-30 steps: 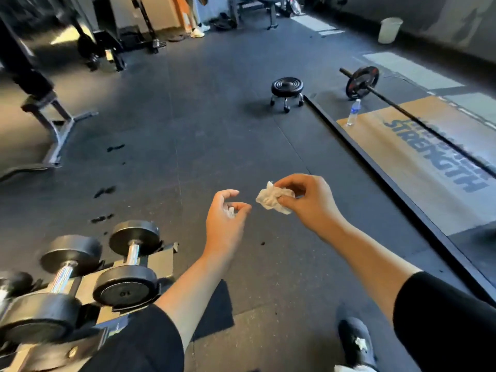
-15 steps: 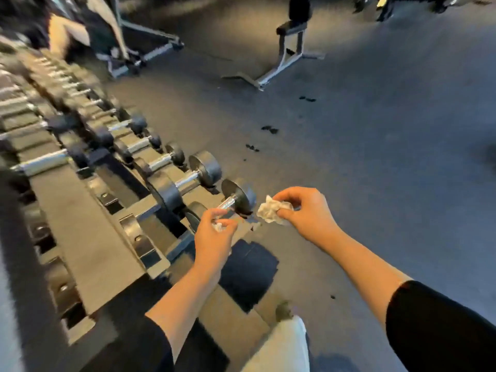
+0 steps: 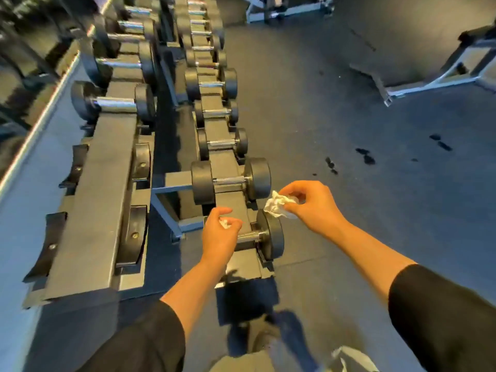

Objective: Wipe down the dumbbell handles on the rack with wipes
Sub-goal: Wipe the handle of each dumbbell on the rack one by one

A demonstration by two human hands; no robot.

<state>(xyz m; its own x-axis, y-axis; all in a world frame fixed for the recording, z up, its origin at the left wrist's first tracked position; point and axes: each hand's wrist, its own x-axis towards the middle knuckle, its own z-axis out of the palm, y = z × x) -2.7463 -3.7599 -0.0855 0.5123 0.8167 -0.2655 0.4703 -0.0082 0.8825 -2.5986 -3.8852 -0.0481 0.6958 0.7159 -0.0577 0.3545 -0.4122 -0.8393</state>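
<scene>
Pinching crumpled wipe [image 3: 277,206] in right hand [image 3: 311,204] fingers, above dumbbell [image 3: 268,237]

A two-tier steel dumbbell rack [image 3: 102,183] ran away on the left, round-headed chrome-handled dumbbells [image 3: 230,181] lying along its lower row. Right of it lay dark rubber flooring [image 3: 349,157], with a metal-framed bench [image 3: 442,76] far right.

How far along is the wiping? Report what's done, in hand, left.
Done: nothing visibly wiped. In hand: the right hand pinches a crumpled wipe; the left hand holds a small white scrap above the nearest dumbbell's handle. Left: that handle and the rows of dumbbells beyond.
</scene>
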